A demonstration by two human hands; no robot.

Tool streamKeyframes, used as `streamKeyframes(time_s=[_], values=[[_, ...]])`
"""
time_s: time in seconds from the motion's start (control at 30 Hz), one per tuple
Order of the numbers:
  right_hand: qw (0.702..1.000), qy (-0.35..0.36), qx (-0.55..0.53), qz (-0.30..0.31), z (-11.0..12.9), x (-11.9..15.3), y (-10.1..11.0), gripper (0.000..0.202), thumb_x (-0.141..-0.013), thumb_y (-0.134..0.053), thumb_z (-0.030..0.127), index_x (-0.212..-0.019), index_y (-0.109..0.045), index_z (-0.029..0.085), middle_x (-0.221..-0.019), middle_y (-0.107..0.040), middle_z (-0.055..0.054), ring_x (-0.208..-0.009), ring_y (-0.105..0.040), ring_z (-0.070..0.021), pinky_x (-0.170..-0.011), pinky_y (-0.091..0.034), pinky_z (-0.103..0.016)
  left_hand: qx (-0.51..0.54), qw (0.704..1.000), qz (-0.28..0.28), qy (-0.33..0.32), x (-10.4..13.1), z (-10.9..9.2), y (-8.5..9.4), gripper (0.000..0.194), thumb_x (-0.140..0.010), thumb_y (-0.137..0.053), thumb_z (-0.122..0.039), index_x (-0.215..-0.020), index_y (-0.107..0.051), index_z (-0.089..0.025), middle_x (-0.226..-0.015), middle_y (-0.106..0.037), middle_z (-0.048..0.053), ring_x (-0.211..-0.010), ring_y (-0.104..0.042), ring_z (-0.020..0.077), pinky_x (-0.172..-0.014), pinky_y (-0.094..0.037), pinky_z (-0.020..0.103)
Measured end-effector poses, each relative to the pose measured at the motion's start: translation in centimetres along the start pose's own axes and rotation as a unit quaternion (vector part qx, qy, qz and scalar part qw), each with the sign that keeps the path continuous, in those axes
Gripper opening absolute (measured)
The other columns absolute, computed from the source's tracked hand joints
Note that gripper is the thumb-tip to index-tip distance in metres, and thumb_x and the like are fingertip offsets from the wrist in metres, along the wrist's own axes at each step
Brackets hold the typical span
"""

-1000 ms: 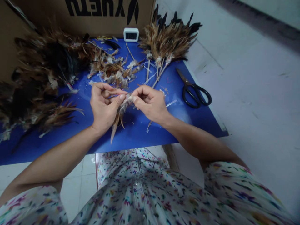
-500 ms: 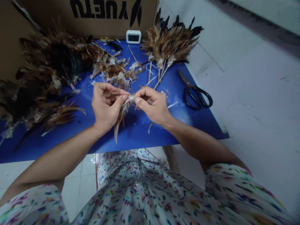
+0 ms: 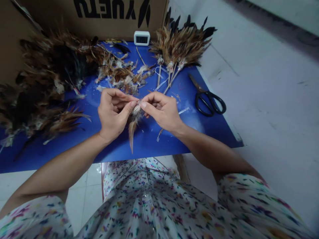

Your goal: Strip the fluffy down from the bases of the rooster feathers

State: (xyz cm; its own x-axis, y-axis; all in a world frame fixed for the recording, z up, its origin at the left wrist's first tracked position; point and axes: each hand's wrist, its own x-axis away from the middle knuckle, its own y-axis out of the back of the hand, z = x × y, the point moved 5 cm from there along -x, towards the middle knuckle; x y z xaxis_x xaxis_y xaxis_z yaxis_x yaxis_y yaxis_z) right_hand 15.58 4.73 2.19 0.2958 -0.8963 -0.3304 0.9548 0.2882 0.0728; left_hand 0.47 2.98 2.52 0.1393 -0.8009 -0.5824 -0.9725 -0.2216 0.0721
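Note:
Between my two hands, over the blue tabletop [image 3: 109,152], hangs a small brown-and-white feather tuft [image 3: 134,121], its tip pointing down toward me. My left hand [image 3: 113,113] pinches its fluffy upper end between thumb and fingers. From the other side my right hand [image 3: 161,111] pinches the same end, with the thumb tips almost meeting. Beyond the hands lies a scatter of loose feathers [image 3: 122,73]. Feather bunches on thin sticks [image 3: 183,46] rest at the back right.
Black-handled scissors [image 3: 208,99] lie near the table's right edge. A large heap of dark and brown feathers [image 3: 54,66] covers the left side. A small white digital clock [image 3: 142,38] stands before a cardboard box [image 3: 112,25]. Clear plastic strips [image 3: 183,110] lie about.
The feather tuft has swung slightly to the right and hangs straighter. My right hand has shifted a little left, closer to my left thumb.

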Motion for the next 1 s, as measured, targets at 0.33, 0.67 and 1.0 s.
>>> streamKeyframes(time_s=[0.33,0.67,1.0], values=[[1.000,-0.025,-0.018,0.003,-0.02,0.03,0.05,0.040,-0.081,-0.070,0.056,-0.083,-0.059,0.017,-0.068,-0.059,0.002,-0.058,-0.054,-0.0073,-0.057,-0.050,-0.023,0.002,1.000,0.003,0.005,-0.29,0.24,0.10,0.043,-0.076,-0.080,-0.045,-0.091,-0.046,-0.024,-0.080,-0.068,-0.002,-0.080,-0.075,0.0161,-0.069,-0.062,0.026],[0.999,-0.030,-0.026,0.001,0.21,0.00,0.11,0.039,-0.080,-0.072,0.054,-0.082,-0.060,0.017,-0.069,-0.059,0.003,-0.058,-0.054,-0.0072,-0.057,-0.051,-0.023,0.012,0.999,0.023,0.030,-0.48,0.35,0.11,0.034,-0.078,-0.078,-0.043,-0.091,-0.055,-0.022,-0.083,-0.072,0.001,-0.078,-0.074,0.0150,-0.069,-0.061,0.024],[0.999,-0.030,-0.017,-0.001,0.01,-0.02,0.25,0.037,-0.082,-0.071,0.052,-0.084,-0.061,0.017,-0.069,-0.059,0.002,-0.060,-0.056,-0.0077,-0.057,-0.052,-0.023,0.018,0.998,0.034,0.057,-0.56,0.67,0.16,0.032,-0.076,-0.081,-0.038,-0.091,-0.059,-0.021,-0.083,-0.073,0.002,-0.078,-0.074,0.0148,-0.070,-0.060,0.024]])
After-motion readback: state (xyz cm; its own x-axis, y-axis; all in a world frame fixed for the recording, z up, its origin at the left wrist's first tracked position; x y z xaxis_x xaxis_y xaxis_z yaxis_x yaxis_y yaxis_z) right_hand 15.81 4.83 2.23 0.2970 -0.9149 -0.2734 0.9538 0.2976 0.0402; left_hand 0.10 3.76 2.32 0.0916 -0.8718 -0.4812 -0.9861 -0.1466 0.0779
